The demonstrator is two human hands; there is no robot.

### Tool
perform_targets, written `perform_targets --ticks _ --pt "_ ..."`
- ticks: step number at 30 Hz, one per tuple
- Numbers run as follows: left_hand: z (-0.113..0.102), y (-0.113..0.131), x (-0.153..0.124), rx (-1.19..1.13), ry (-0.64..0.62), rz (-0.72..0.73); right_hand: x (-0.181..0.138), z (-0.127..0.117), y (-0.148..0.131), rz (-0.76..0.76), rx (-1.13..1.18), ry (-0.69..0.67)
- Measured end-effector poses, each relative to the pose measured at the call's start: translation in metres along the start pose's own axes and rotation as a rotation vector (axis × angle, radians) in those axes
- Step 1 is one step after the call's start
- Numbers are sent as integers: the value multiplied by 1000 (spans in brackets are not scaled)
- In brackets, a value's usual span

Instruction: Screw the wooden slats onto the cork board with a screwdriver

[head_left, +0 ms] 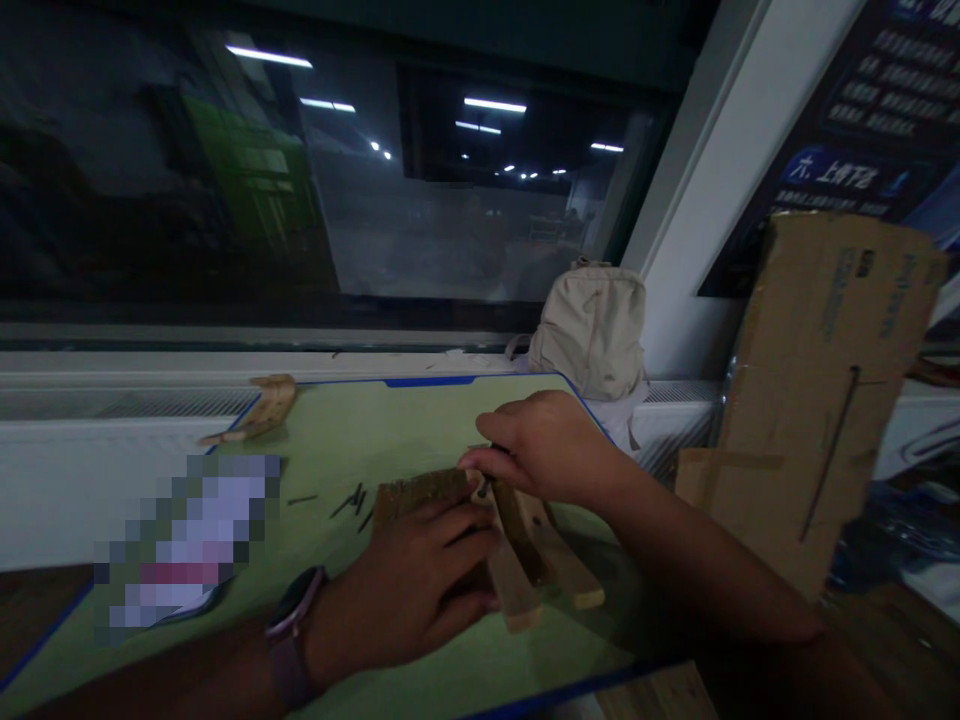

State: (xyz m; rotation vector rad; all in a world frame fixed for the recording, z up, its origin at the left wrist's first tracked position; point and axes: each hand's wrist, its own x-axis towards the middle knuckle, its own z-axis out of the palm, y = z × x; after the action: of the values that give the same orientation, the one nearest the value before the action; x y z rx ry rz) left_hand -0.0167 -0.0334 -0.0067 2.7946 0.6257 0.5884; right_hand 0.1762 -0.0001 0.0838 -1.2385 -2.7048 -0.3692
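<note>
A wooden assembly [517, 585] of two pale bars over a darker brown board [397, 500] lies on the green table. My left hand [412, 575], wearing a watch, rests across the board, its fingers and thumb pressed against the nearer bar and steadying it. Over the far end of the bars, my right hand [544, 445] is closed in a pinch. A thin dark piece shows at its fingertips, but its kind is unclear. Below them a dark screw-like piece [484, 488] stands at the bar's end. Several dark screws [352, 500] lie loose left of the board.
The green table [337, 420] has a blue edge. A curved wooden piece [262, 410] lies at its far left corner, and a blurred-out object [195, 545] nearer. Behind stands a beige backpack [592, 325] by the window; cardboard [817, 400] leans right. Another wooden piece [660, 695] shows at the bottom edge.
</note>
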Motion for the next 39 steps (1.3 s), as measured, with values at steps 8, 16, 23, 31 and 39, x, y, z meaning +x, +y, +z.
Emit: perform_targets --ticks 8,16,23,31,39 --pt "1 0 0 -20 -10 -7 -5 2 9 -184 450 3" --pt "2 0 -1 -17 -8 -2 4 8 12 -48 275 41" --pt "1 0 0 -9 -4 -6 -2 1 6 -40 196 25" --pt "1 0 -1 -2 28 12 0 2 11 -212 478 25" --pt "2 0 -1 20 0 -3 4 9 10 -28 55 72"
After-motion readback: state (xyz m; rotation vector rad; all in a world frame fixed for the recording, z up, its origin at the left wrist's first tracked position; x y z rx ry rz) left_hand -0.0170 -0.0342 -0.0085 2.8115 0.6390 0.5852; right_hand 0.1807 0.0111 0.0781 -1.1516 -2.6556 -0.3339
